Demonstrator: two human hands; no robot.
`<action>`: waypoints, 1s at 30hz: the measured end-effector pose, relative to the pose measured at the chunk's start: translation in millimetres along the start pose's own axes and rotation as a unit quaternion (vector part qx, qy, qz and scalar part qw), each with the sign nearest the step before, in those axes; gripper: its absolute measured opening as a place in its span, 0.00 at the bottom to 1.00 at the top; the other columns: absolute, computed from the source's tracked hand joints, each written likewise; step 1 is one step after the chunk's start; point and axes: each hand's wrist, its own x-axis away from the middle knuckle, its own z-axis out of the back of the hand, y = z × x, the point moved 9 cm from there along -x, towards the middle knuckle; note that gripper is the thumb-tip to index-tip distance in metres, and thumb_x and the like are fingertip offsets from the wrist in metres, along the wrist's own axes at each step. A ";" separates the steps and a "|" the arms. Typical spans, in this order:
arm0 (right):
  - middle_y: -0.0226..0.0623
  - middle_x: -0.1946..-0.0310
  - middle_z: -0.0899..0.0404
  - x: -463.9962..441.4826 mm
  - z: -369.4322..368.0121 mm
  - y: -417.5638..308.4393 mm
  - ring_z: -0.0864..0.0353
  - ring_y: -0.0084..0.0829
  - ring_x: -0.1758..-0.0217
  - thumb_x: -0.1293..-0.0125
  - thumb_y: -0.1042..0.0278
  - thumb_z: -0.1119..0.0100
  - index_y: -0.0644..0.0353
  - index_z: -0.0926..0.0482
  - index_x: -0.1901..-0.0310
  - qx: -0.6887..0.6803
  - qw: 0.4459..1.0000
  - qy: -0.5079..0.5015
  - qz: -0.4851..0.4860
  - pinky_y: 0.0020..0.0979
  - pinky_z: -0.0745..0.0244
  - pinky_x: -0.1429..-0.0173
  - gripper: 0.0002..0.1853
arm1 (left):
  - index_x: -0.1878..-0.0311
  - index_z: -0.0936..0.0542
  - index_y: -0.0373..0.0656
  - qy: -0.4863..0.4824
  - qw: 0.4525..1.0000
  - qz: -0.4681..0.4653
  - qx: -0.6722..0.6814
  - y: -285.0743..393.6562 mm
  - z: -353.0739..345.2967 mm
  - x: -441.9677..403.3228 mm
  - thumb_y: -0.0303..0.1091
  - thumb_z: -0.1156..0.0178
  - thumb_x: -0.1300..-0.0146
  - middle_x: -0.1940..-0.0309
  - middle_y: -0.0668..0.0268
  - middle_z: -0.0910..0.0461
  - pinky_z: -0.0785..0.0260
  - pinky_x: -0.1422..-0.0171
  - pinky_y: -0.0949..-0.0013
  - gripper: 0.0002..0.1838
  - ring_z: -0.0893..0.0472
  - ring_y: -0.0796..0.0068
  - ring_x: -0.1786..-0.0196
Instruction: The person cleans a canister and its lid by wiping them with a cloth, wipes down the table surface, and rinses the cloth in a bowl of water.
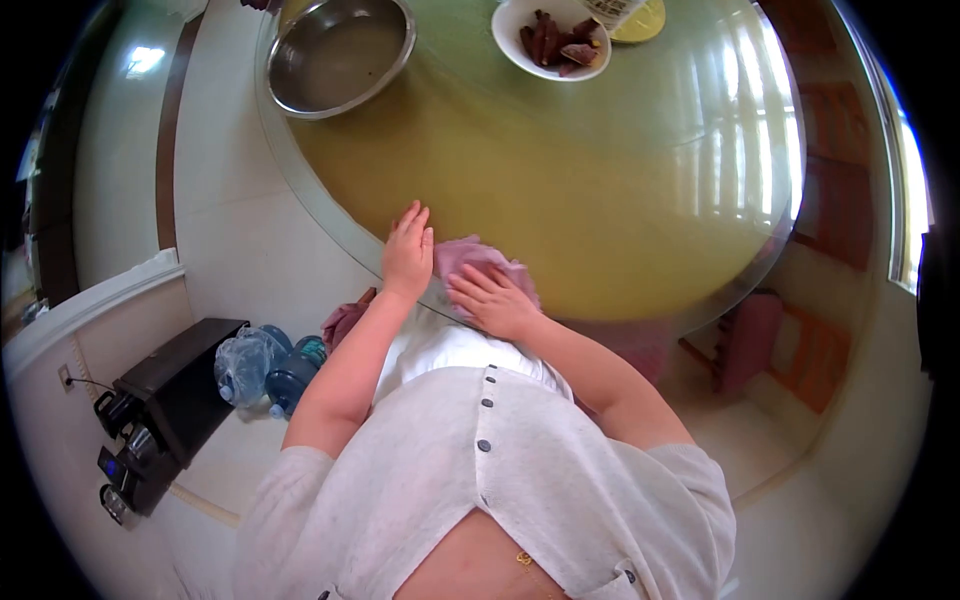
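A crumpled pink cloth [462, 252] lies on the glass-topped round table [500, 180], close to its near edge. My right hand [495, 303] rests on the cloth with its fingers stretched out, pressing it against the glass. Just left of the cloth, my left hand [409, 252] lies at the table's edge, fingers extended and holding nothing. Part of the cloth is hidden beneath my right hand.
A steel basin [340, 95] with cloudy liquid stands at the table's far left. Farther back are a white bowl [545, 68] of dark reddish-purple pieces and a yellow round item [642, 22]. Blue water bottles [290, 378] and a dark cabinet [190, 395] stand on the left floor.
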 end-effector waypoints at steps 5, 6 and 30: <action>0.31 0.26 0.48 100.6 20.4 82.6 0.55 0.34 0.22 0.38 0.46 0.48 0.46 0.39 0.30 0.058 0.964 -0.046 -0.257 0.50 0.65 0.23 0.35 | 0.40 0.29 0.38 -0.042 0.998 -0.056 0.002 32.9 -37.0 7.1 0.36 0.55 0.30 0.35 0.55 0.33 0.47 0.26 0.55 0.20 0.35 0.57 0.32; 0.32 0.26 0.49 109.3 24.0 94.0 0.56 0.34 0.22 0.38 0.46 0.47 0.47 0.40 0.30 0.065 0.957 -0.049 -0.280 0.51 0.65 0.23 0.35 | 0.39 0.30 0.37 -0.049 0.997 -0.065 -0.005 35.5 -39.5 7.5 0.36 0.55 0.30 0.34 0.55 0.34 0.48 0.26 0.55 0.20 0.36 0.57 0.31; 0.38 0.25 0.54 -88.2 59.4 120.8 0.60 0.40 0.21 0.41 0.52 0.51 0.55 0.47 0.28 0.005 0.973 0.149 -0.178 0.52 0.70 0.22 0.40 | 0.26 0.49 0.40 -0.200 0.930 -0.246 -0.187 82.9 -96.8 -72.2 0.51 0.53 0.33 0.25 0.55 0.55 0.70 0.20 0.58 0.38 0.59 0.59 0.22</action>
